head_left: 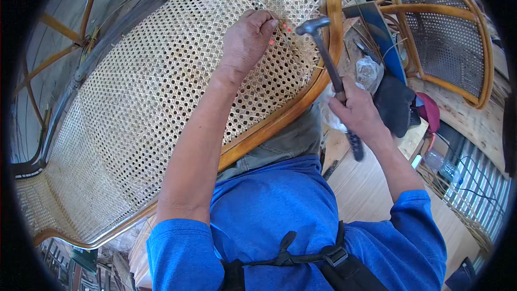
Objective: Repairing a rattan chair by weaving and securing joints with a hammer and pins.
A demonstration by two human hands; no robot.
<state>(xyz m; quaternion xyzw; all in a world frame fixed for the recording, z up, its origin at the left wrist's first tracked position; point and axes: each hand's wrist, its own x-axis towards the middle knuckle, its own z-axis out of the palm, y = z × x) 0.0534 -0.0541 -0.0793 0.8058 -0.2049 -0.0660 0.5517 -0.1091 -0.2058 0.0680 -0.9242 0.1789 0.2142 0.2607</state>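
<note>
- Nearest the camera is the person's blue shirt (280, 210) with a black strap (301, 258) across the chest; both bare forearms reach away from it toward the work.
- The left hand (247, 40) rests on the woven cane panel (151, 102) of a rattan chair (280, 116), near its far right corner. Its grip is narrow, with the fingertips (272, 24) pinched at the weave; whatever they pinch is too small to make out.
- The right hand (358, 110) has its grip wrapped fully round the dark handle of a hammer (331, 73). The steel head hangs just beside the left fingertips and close to the curved frame rail.
- Judged risk: the hammer head is so near the pinching fingers that a blow landing slightly left would strike them.
- A blow that misses could also punch through or crack the cane strands, or dent the varnished frame.
- The chair lies tilted across the person's lap rather than on a bench, so it may shift under a strike and throw off the aim.
- To the far right stands a second cane chair (447, 37), with a dark cloth (396, 102) and loose cane strips (371, 37) nearer the hammer. The back-swing passes close to these and could snag.
</note>
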